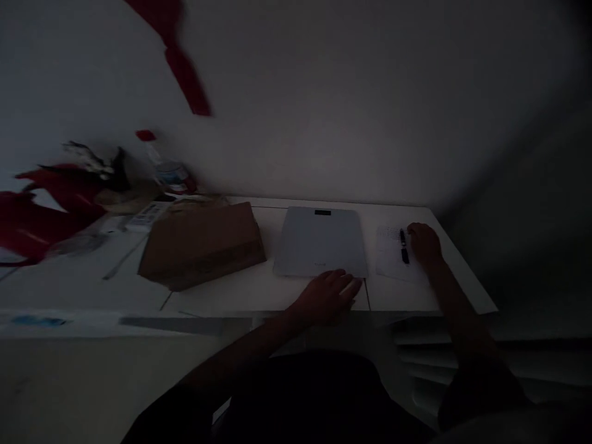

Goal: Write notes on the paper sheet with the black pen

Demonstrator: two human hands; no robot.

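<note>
Very dim light; outlines soft, left side badly smeared. White bench (240, 299), far edge against a pale wall (324, 111). Flat pale scale (319, 243) near the bench's far edge, left of its right end; small dark display (322, 213) at the scale's far side, too dark to read; faint mark at its near side, illegible. Left hand (324, 300) at the scale's near edge, toward the right corner; fingers loosely extended, slightly apart, nothing visible between them. Palm hidden; contact or hover: cannot tell. Right hand (425, 243) toward the bench's right edge, at the right side of a paper sheet (387, 253); fingers curled inward, tips hard to make out, pinching or not: cannot tell. Just left of those fingers, dark pen (404, 246) on the sheet, lengthwise from far edge toward near. Print on the sheet's far part, too small to read; right border unclear. Left of the scale, apart from it, cardboard box (203, 243), askew, one corner toward the bench's near edge. Farther left, blurred red-capped bottle (173, 176) by the far edge, plus a red object (69, 191), partly cut off, nature unclear. Red strip (187, 77) on the wall, cut off above.
</note>
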